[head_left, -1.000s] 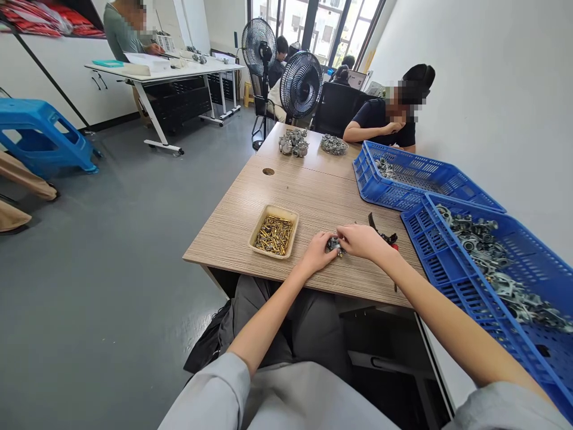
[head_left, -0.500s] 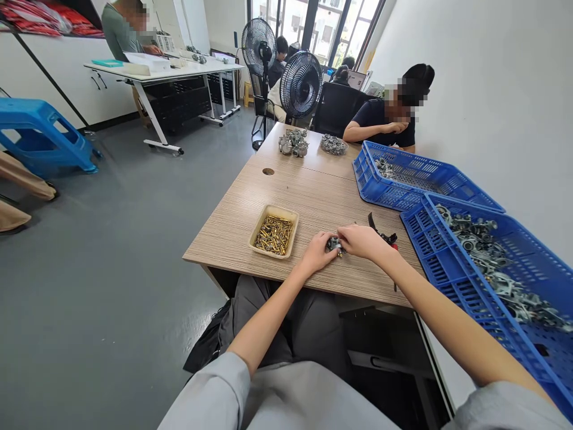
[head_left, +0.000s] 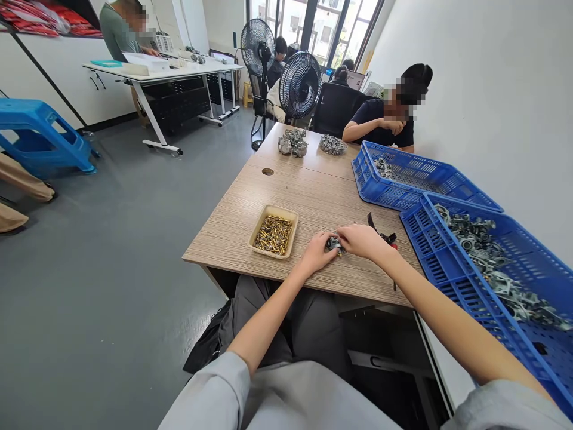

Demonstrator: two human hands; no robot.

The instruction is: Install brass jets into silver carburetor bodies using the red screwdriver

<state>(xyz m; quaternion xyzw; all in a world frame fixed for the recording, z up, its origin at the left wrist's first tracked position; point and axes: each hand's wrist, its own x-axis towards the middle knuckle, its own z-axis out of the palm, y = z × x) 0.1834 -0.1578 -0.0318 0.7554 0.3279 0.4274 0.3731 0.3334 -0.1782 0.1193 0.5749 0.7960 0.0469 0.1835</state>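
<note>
The small metal part (head_left: 333, 243) sits on the tabletop (head_left: 233, 218) close to the edge nearest the person, right of that edge's middle. The left hand (head_left: 319, 252) is clamped round its left side, and the right hand (head_left: 357, 240) has its fingertips drawn together on its other side. The fingers cover much of the part, so its exact shape is hard to tell.

With that edge so close, a slip of the pinch could send something small over it into the lap. The dark tool with red on its handle (head_left: 388, 238) lies partly behind the right wrist, where a careless sweep might knock it.

Toward the near left corner, a cream tray (head_left: 269, 254) holds a heap of brass-coloured pieces (head_left: 274, 235); an elbow could tip it. By the right edge, the nearer blue crate (head_left: 427, 251) carries a jumble of grey castings (head_left: 481, 239). The farther blue crate (head_left: 367, 186) has a few metal parts (head_left: 384, 168) at its left end.
</note>
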